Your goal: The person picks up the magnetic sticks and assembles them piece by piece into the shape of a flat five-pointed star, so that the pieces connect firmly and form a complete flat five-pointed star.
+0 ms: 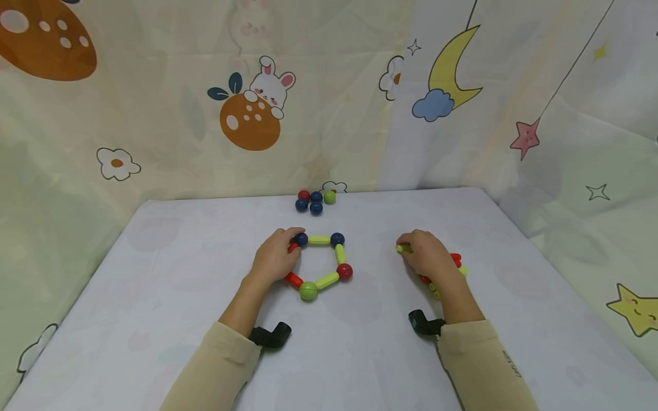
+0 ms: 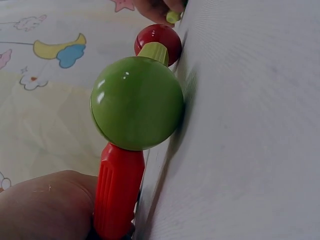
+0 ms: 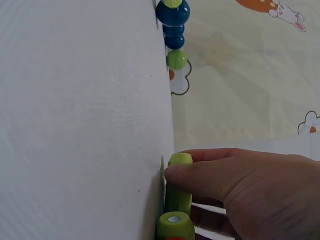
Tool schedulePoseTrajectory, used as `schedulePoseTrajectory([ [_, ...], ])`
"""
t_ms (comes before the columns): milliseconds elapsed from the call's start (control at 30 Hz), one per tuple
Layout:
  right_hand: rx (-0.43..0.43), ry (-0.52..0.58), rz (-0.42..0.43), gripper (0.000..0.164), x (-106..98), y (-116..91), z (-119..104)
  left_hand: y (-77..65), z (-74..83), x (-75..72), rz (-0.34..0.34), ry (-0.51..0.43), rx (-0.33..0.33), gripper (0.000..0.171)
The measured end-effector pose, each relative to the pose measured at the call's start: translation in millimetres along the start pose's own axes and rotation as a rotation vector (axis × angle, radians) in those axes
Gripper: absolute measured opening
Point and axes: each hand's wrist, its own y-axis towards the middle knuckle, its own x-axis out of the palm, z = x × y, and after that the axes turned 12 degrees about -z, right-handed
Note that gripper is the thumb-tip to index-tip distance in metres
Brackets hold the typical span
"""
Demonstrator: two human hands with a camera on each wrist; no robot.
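Observation:
My left hand point(image 1: 275, 258) grips the left side of a ring of magnetic rods and balls on the table, its fingers around a red rod point(image 1: 293, 248) and up against a blue ball point(image 1: 300, 240). The ring's left corner is hidden under this hand. Another red rod point(image 2: 118, 192) joins a green ball point(image 2: 137, 103) in the left wrist view. Yellow-green rods point(image 1: 320, 240), a second blue ball point(image 1: 337, 239) and a red ball point(image 1: 345, 271) form the rest. On the right, my right hand point(image 1: 425, 254) pinches a yellow-green rod point(image 3: 178, 201) between thumb and fingers, low over the table.
Beneath and beside the right hand lies a pile of red rods point(image 1: 455, 258) and yellow-green rods point(image 1: 434, 291). Several loose balls point(image 1: 316, 208), blue, red and green, sit near the far edge of the white table point(image 1: 334, 354). A printed cloth point(image 1: 329, 114) hangs behind it.

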Motion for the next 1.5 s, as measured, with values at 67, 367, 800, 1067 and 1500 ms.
schedulePoseTrajectory([
  [67,0.001,0.003,-0.010,0.026,-0.2,0.2,0.2,0.3,-0.1,0.0,-0.003,0.003,0.008,0.049],
  [367,-0.014,0.022,0.013,0.035,-2.5,-0.7,-1.3,5.5,-5.7,4.0,0.011,-0.046,0.035,0.046],
  [800,-0.214,0.497,-0.053,0.034,11.1,17.6,-49.1,10.7,-14.5,8.6,0.130,-0.324,-0.013,0.047],
  [1067,-0.308,0.582,-0.145,0.034,25.5,29.9,-75.5,12.5,-11.0,11.8,0.170,-0.330,-0.029,0.045],
  [1500,-0.291,0.599,-0.160,0.032,26.3,31.1,-75.5,16.5,-7.6,12.1,0.214,-0.313,-0.054,0.038],
])
